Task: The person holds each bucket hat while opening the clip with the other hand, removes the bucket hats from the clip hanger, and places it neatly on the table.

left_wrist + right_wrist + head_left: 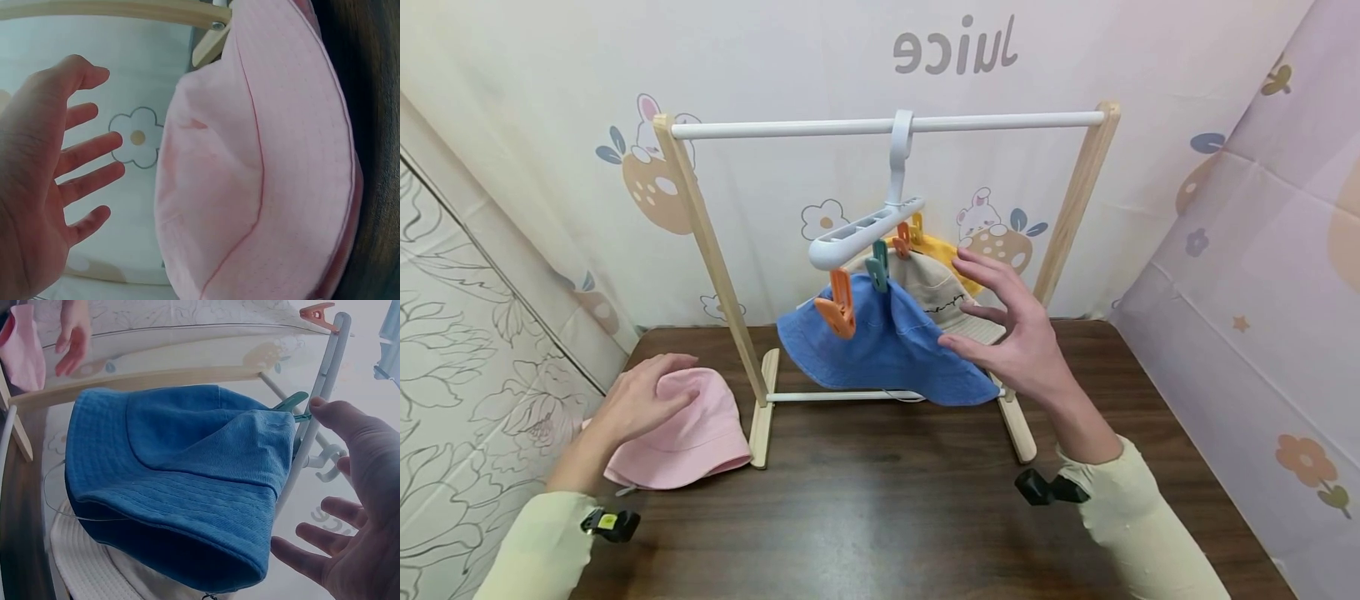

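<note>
A blue bucket hat hangs from a white hanger, held by a green clip. Beside that, at the hanger's near end, an orange clip overlaps the hat in the head view. Behind hang a beige hat and a yellow hat, both partly hidden. My right hand is just right of the blue hat, fingers spread and holding nothing. On the left, a pink bucket hat lies on the table. Over it hovers my left hand, its fingers apart in the left wrist view.
The hanger hooks over the white bar of a wooden rack, whose left post stands between the pink hat and the hanging hats. Rack feet stand on the dark table. Printed curtains surround the back and sides.
</note>
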Motion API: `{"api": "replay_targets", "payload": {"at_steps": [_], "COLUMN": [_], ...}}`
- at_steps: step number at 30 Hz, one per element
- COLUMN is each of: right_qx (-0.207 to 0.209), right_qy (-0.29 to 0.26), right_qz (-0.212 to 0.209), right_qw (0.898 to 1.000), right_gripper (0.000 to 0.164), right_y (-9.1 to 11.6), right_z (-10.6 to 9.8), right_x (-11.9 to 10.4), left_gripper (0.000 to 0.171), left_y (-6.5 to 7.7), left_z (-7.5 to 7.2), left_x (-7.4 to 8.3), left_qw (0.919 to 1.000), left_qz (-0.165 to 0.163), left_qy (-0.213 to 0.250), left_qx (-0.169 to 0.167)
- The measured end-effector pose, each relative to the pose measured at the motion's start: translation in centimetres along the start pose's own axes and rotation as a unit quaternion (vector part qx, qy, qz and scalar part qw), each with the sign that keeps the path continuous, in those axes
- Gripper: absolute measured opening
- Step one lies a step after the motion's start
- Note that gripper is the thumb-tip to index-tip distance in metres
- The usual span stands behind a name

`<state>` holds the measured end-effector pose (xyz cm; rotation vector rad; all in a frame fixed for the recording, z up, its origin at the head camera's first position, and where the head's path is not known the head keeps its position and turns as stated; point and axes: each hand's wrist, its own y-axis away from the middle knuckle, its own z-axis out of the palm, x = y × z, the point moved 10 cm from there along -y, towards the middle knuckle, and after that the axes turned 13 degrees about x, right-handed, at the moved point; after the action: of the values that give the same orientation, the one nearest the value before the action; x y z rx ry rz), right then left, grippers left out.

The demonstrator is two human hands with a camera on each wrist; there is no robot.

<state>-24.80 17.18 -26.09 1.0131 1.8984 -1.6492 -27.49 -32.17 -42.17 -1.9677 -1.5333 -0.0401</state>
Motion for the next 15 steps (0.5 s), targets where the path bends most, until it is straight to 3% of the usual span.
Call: {"api": "replay_targets", "payload": {"at_steps": [7, 15], "right_qx": [-0.002, -0.007], "right_qy": [-0.009, -0.010], "right_qz": [0.013, 0.045], "right_qw": [1.000, 0.999], "right_gripper": [0.088, 0.088], "right_y": [-0.2, -0.5], "right_z": [0.2, 0.6], "right_x": [0.1, 0.5], "left_gripper": [0.051, 0.046], "left_y": [-0.5, -0.5], "left_z": [-1.0, -1.4], "left_x": [1.0, 2.2], "left_qw": [0.9995, 0.9990], "left_qz": [0.004, 0.001], "left_qy": [0.004, 0.011], "left_qx": [0.031, 0.042]}}
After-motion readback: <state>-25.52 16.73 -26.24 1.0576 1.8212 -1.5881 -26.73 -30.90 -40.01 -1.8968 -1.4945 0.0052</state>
